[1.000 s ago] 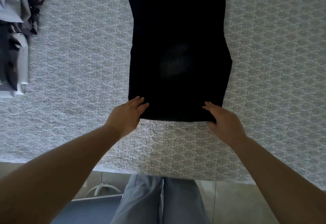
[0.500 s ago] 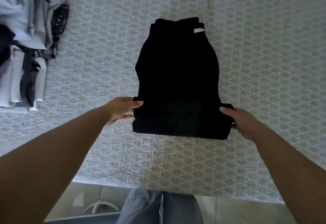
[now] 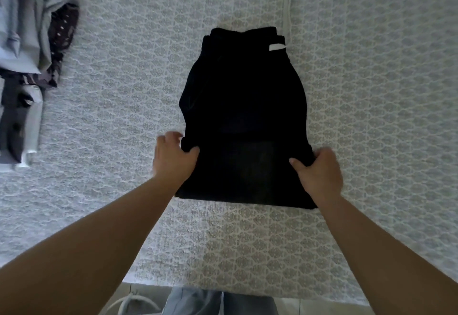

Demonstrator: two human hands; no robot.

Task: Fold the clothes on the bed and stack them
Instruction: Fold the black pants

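Note:
A black garment (image 3: pixel 244 106) lies on the patterned bed cover (image 3: pixel 371 116), its waistband with a white label at the far end. Its near end is doubled up onto itself into a flap. My left hand (image 3: pixel 173 159) grips the left edge of that flap, thumb on top. At the flap's right edge my right hand (image 3: pixel 318 172) holds the cloth the same way, thumb over the fabric. A stack of folded clothes (image 3: pixel 22 106) lies at the far left of the bed.
Loose pale blue and dark dotted clothes (image 3: pixel 42 29) are heaped at the upper left beside the stack. The bed's near edge (image 3: pixel 247 287) runs across the bottom, with the floor and my trouser legs below it.
Both hands have carried the garment's near end up and over onto itself, so a folded flap now lies on its lower part. The view has tilted, showing the waistband.

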